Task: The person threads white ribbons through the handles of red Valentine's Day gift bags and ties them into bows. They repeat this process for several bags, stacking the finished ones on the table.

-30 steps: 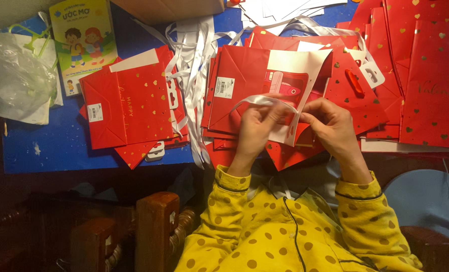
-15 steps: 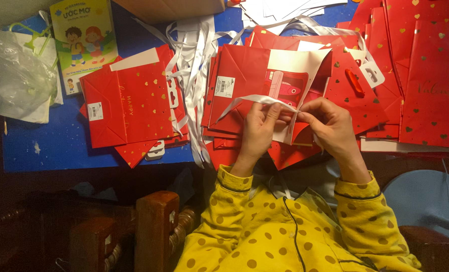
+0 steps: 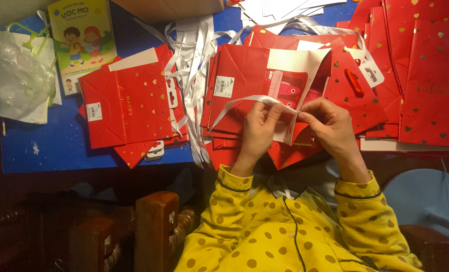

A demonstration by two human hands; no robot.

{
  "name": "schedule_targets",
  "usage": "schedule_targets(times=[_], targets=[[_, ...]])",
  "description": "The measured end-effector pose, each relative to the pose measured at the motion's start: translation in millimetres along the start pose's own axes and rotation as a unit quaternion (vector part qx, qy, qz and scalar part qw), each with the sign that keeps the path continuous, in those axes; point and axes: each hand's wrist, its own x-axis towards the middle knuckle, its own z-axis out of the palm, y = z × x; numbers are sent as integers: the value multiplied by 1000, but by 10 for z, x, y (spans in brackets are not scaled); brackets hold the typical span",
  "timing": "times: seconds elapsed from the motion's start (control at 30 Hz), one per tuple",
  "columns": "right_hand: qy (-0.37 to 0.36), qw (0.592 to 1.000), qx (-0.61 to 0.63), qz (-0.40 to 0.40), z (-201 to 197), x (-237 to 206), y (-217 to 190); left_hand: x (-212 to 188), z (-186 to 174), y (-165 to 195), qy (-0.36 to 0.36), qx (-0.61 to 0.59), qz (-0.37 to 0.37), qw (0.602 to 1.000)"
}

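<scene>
Left hand [image 3: 258,132] and right hand [image 3: 330,127] curled, pinching white ribbon [image 3: 244,102], over red paper bag [image 3: 264,90]

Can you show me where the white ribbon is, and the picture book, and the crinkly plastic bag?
white ribbon [image 3: 244,101], head view, on the strip stretched left of the hands.
picture book [image 3: 83,40], head view, on the middle of its yellow-green cover.
plastic bag [image 3: 15,80], head view, on its crumpled clear middle.

A white ribbon [image 3: 244,102] arcs over the open-topped red paper bag [image 3: 264,85] lying flat.
</scene>
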Motion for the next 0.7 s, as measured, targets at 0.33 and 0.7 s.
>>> schedule_targets(times=[0.33,0.7], targets=[[-7,1000,-9,-20,5,1,29,-84,15,143,-28,129,55,990],[-13,999,-16,-50,18,-10,34,-49,-2,73,-38,-1,37,999]])
